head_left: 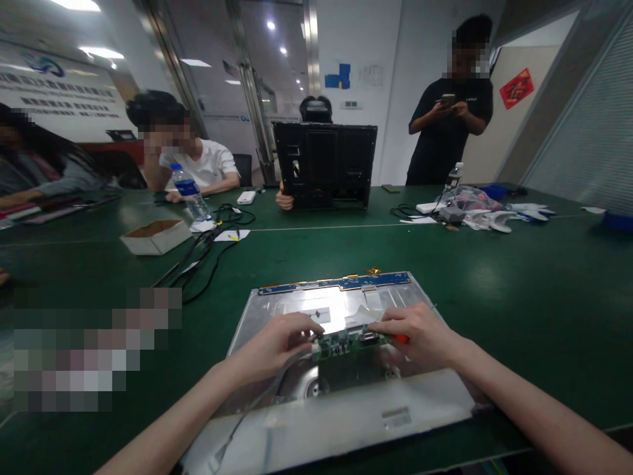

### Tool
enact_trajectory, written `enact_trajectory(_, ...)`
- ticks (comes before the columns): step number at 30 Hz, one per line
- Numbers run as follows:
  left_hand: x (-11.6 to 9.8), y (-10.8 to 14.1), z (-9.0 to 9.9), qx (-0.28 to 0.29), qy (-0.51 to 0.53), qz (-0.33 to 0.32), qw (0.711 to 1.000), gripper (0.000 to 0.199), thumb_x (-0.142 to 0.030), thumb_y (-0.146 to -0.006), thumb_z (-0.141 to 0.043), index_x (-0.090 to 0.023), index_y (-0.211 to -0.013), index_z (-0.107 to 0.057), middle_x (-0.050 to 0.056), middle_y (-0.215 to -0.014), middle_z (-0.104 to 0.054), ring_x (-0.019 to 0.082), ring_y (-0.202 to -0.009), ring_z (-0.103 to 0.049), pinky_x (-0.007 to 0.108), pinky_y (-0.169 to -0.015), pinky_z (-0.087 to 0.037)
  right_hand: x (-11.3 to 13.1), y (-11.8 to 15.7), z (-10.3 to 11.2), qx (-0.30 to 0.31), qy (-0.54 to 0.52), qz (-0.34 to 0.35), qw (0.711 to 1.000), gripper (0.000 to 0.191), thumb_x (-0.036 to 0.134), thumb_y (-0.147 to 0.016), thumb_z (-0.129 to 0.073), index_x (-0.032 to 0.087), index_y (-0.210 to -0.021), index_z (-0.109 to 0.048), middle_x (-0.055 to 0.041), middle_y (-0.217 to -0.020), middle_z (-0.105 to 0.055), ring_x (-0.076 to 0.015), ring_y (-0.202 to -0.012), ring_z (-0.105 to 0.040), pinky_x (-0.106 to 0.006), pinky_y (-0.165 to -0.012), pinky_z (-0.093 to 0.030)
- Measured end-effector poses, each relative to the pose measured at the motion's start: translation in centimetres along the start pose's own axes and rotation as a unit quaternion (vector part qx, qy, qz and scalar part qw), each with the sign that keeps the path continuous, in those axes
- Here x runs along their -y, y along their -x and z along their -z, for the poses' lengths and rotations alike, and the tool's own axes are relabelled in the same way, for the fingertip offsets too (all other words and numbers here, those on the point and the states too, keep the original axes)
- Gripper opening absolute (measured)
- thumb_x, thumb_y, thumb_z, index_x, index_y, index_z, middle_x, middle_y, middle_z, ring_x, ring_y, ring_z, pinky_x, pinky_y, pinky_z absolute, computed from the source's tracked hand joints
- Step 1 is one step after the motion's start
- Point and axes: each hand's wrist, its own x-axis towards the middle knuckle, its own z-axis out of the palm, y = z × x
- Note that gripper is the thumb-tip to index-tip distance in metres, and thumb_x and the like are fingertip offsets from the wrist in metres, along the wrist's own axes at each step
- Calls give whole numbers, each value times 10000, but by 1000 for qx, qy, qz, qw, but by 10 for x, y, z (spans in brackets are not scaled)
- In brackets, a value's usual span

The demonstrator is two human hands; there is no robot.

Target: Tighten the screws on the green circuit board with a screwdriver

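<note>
A small green circuit board (pixel 341 344) is held over the metal back of a display panel (pixel 420 389). My left hand (pixel 284 340) pinches the board's left end, where a thin grey cable (pixel 257 406) runs down to the panel's near left corner. At the other end, my right hand (pixel 415 333) is closed, its index finger on the board's top edge. Something orange (pixel 401 339), perhaps a tool handle, shows beneath the right fingers; most of it is hidden. Along the panel's far edge lies a narrow blue circuit strip (pixel 336 284).
Across the green table (pixel 277 254), a person holds up a black monitor casing (pixel 326 165). An open cardboard box (pixel 155 239), black cables (pixel 210 247) and a water bottle (pixel 190 191) are on the left. White gloves (pixel 489 220) and plastic bags lie far right. Other people sit and stand around.
</note>
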Motion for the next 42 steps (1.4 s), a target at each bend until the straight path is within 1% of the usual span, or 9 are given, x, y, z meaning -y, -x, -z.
enact_trajectory(8, -2, -4, -2, 32, -14, 19, 999, 248, -182, -792, -635, -207, -1037, -655, 28, -936, -616, 174, -766, -556, 295, -691, -427, -3, 2, 11, 92, -49, -87, 991, 292, 202, -872, -597, 227, -1151, -682, -62, -1001, -695, -183, -818, -629, -329, -711, -454)
enact_trajectory(17, -9, -1, 8, 44, -30, 36, 998, 243, -225, -806, -620, -219, -1047, -648, 20, -942, -636, 183, -808, -574, 292, -720, -437, 1, -1, 5, 160, -130, -118, 971, 785, 577, -714, -708, 208, -1376, -505, -119, -1156, -642, -283, -967, -588, -439, -833, -442)
enact_trajectory(23, 3, -2, 13, -43, -91, 67, 993, 172, -279, -868, -544, -177, -935, -665, 45, -866, -678, 189, -765, -605, 301, -708, -453, 0, -1, 5, 176, -143, -125, 966, 786, 595, -716, -698, 227, -1383, -502, -105, -1124, -650, -285, -973, -585, -433, -842, -442)
enact_trajectory(26, 13, -3, 15, -88, -138, 86, 983, 160, -236, -842, -548, -172, -940, -659, 62, -906, -694, 213, -835, -623, 325, -754, -464, -3, 0, 11, 129, -164, -116, 971, 656, 454, -757, -715, 238, -1351, -535, -72, -1031, -669, -235, -902, -595, -387, -807, -453)
enact_trajectory(30, 19, -4, 14, -95, -155, 94, 979, 169, -227, -838, -558, -165, -961, -656, 68, -907, -692, 222, -840, -628, 340, -761, -472, -1, -4, 30, -81, -201, -123, 968, 323, 269, -824, -639, 202, -1139, -671, -27, -805, -650, -163, -730, -584, -322, -710, -461)
enact_trajectory(34, 21, -5, 11, -86, -157, 86, 980, 181, -219, -844, -565, -168, -991, -657, 63, -894, -681, 218, -823, -627, 336, -750, -479, 12, -22, 50, -251, -431, -159, 852, 225, 292, -833, -585, 223, -1021, -687, 13, -721, -624, -99, -497, -523, -245, -488, -431)
enact_trajectory(37, 22, -8, 7, -90, -156, 75, 981, 177, -201, -865, -540, -169, -991, -659, 80, -964, -676, 223, -881, -626, 345, -795, -480, 18, -41, 48, -244, -610, -145, 740, 279, 320, -722, -574, 179, -919, -710, -40, -771, -685, -165, -596, -633, -292, -540, -508)
enact_trajectory(40, 23, -11, 3, -94, -154, 69, 981, 143, -184, -874, -520, -177, -916, -657, 69, -937, -675, 215, -870, -621, 332, -792, -475, 14, -55, 31, -203, -665, -178, 696, 381, 430, -725, -512, 133, -824, -729, -65, -636, -667, -172, -540, -613, -262, -466, -464)
enact_trajectory(42, 25, -12, 2, -98, -146, 74, 982, 124, -161, -862, -519, -180, -850, -641, 55, -879, -672, 203, -823, -617, 310, -751, -469, 6, -58, 17, -214, -671, -220, 675, 364, 435, -735, -520, 128, -709, -714, 4, -428, -508, -91, -347, -415, -203, -338, -293)
